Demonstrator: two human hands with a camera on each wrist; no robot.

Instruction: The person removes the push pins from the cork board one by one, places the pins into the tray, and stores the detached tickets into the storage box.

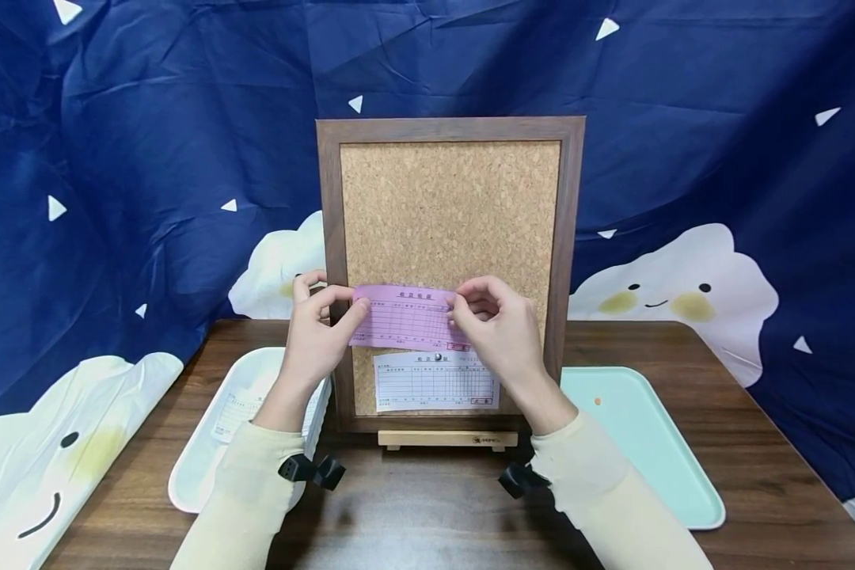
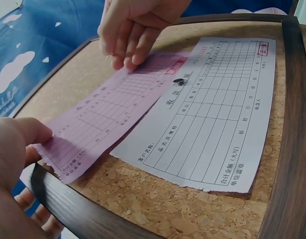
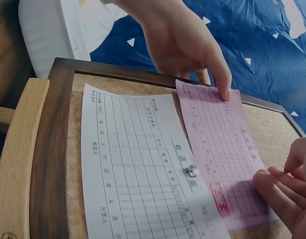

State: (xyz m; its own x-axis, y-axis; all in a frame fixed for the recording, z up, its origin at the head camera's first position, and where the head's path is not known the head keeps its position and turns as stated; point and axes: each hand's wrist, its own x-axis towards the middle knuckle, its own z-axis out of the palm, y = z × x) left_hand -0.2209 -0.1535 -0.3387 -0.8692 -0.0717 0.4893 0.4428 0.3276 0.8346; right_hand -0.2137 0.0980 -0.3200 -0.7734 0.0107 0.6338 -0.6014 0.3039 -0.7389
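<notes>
My rectangular pink slip (image 1: 402,317) is thin, matt paper; the tan cork sheet (image 1: 449,214) looks rough, the dark-brown wooden frame (image 1: 333,206) smooth, the round silver pin (image 3: 192,171) glossy metal.

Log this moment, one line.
left hand: pinches pink receipt at left end; right hand: pinches apparent pin near same receipt's right end; white receipt: pinned below on corkboard

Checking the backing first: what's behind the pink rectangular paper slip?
Tan cork board shows around the pink rectangular paper slip, so cork probably continues behind it. The surface directly behind is covered, so any holes or marks there cannot be seen.
</notes>
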